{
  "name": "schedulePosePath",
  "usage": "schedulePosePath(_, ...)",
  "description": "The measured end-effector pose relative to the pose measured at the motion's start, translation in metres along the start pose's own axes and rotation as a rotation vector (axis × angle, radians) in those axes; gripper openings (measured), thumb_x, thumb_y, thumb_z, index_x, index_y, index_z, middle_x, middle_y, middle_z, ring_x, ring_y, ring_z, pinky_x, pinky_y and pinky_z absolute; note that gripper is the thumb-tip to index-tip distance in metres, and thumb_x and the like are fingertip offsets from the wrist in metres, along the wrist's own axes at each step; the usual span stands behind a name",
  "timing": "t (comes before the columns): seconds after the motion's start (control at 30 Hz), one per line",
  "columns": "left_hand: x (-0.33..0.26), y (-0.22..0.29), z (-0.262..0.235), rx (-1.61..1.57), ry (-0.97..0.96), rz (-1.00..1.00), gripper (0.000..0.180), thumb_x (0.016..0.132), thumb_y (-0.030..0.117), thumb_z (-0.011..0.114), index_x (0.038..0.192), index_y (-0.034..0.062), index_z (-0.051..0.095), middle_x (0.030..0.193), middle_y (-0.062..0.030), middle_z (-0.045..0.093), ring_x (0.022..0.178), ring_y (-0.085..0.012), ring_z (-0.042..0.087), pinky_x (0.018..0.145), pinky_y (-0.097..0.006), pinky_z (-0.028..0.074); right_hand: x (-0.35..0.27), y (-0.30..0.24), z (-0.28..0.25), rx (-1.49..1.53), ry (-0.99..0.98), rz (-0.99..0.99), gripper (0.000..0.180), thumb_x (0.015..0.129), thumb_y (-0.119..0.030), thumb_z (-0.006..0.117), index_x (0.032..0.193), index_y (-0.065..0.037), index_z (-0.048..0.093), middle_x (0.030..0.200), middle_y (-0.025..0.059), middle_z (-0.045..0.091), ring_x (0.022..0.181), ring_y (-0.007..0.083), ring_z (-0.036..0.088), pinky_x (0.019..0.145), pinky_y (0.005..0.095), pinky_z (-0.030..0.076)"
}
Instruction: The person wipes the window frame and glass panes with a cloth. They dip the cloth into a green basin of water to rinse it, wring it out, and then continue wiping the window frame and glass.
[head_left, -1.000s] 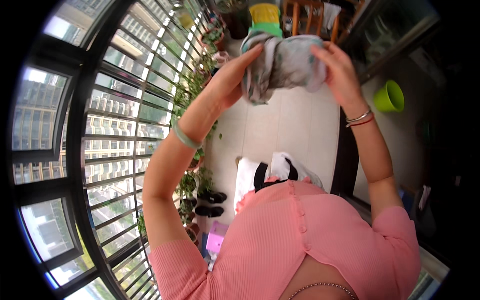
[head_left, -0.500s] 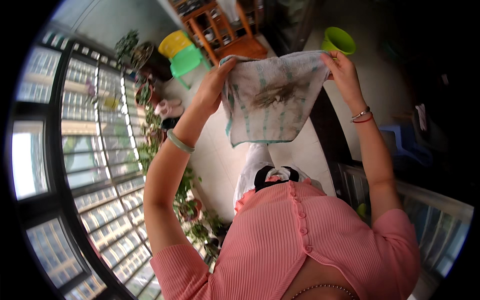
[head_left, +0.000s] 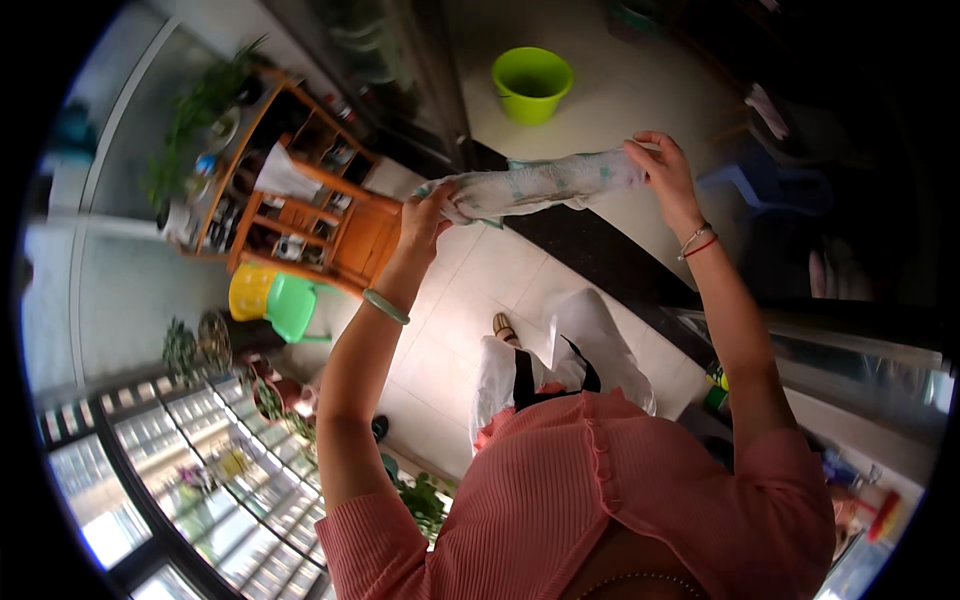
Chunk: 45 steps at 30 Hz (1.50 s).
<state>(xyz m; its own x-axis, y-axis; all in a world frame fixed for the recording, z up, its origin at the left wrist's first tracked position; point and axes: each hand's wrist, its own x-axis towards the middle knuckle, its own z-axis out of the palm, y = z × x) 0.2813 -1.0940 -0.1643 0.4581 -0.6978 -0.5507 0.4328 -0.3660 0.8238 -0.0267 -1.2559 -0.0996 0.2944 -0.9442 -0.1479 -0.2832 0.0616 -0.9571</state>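
Note:
A white towel (head_left: pixel 545 184) with green-blue stripes is stretched sideways between my two hands, gathered into a long narrow roll. My left hand (head_left: pixel 426 212) is closed around its left end, with a loose corner hanging just beside the fingers. At the other end my right hand (head_left: pixel 660 170) pinches the cloth between thumb and fingers. Both arms reach forward at about the same height, the towel held up in the air over the floor. The dark stain on the cloth is not visible in its folded state.
Beyond the towel a lime-green bucket (head_left: pixel 532 84) stands on the floor. Left of my hand are a wooden chair (head_left: pixel 362 245), a green plastic stool (head_left: pixel 291 307) and a wooden shelf (head_left: pixel 225 205). A dark door sill (head_left: pixel 590 255) crosses the floor. A blue stool (head_left: pixel 770 187) stands at right.
The towel, spread out with a dark stain showing before, is now gathered into a narrow roll. My body has turned right, bringing the bucket beyond the towel.

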Motion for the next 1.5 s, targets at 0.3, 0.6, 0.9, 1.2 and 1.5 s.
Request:
schedulePosePath(0.3,0.186,0.023,0.128,0.103,-0.491,-0.220,0.055,0.088,0.037,0.076,0.125,0.0000,0.062,0.118,-0.0104,0.068,0.105,-0.0243,0.066,0.099,-0.041,0.048,0.191,0.035,-0.099,0.311,0.027,0.236,0.039,0.085,-0.013,0.074,0.123,-0.009,0.063,0.104,0.0036,0.068,0.091,0.0109,0.062,0.083,0.0273,0.049)
schedulePosePath(0.6,0.291,0.023,0.235,1.264,-0.236,0.461,0.047,0.071,0.043,0.081,0.106,0.0133,0.074,0.102,-0.0068,0.070,0.102,-0.0294,0.064,0.090,-0.054,0.041,0.392,0.084,-0.143,-0.804,-0.413,-0.581,0.044,0.078,0.005,0.069,0.121,-0.005,0.063,0.100,0.0096,0.056,0.094,0.0277,0.057,0.086,0.0319,0.047)
schedulePosePath(0.9,0.396,0.098,0.274,-0.450,-0.482,-0.152,0.073,0.097,0.063,0.048,0.139,0.0039,0.052,0.138,-0.0111,0.058,0.129,-0.0247,0.053,0.110,-0.043,0.039,0.571,0.046,-0.132,0.344,-0.535,0.243,0.027,0.101,-0.030,0.059,0.110,-0.006,0.068,0.109,-0.0006,0.068,0.100,0.0114,0.061,0.091,0.0278,0.047)
schedulePosePath(1.2,0.565,0.017,0.300,-0.739,-0.276,-0.270,0.058,0.102,0.038,0.054,0.146,0.0024,0.041,0.141,-0.0130,0.055,0.127,-0.0270,0.055,0.107,-0.042,0.045,0.684,0.170,-0.019,0.741,-0.659,0.756,0.061,0.104,-0.050,0.041,0.140,-0.002,0.050,0.135,0.0072,0.059,0.123,0.0168,0.055,0.107,0.0370,0.044)
schedulePosePath(1.5,0.722,-0.118,0.337,-1.012,0.092,-0.359,0.051,0.093,0.008,0.064,0.139,-0.0022,0.045,0.135,-0.0162,0.056,0.122,-0.0270,0.058,0.102,-0.037,0.050,0.805,0.339,0.079,0.188,-0.465,0.757,0.055,0.091,-0.010,0.066,0.141,0.005,0.048,0.108,0.0100,0.068,0.089,0.0136,0.062,0.080,0.0285,0.050)
